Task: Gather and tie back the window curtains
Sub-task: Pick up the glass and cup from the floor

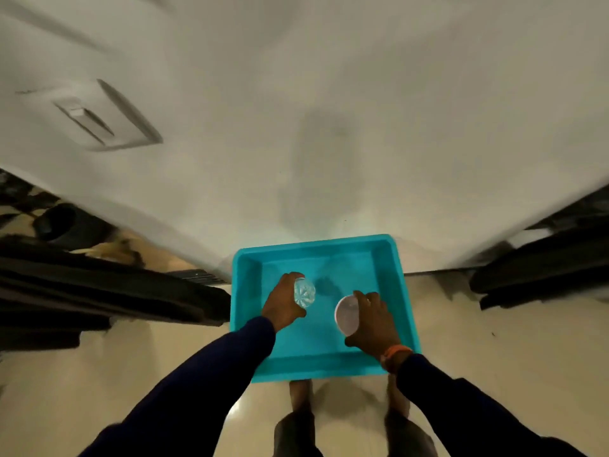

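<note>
Both arms reach down over the teal tray, left hand at ten o'clock grasping a clear glass, right hand at four o'clock grasping a pale cup, curtains out of view.

Dark blurred furniture at left and dark blurred shape at right: unidentifiable, both cut by frame edges. Pale wall fitting, far left, smeared. Bare feet partly hidden beneath turquoise plastic tray.
</note>
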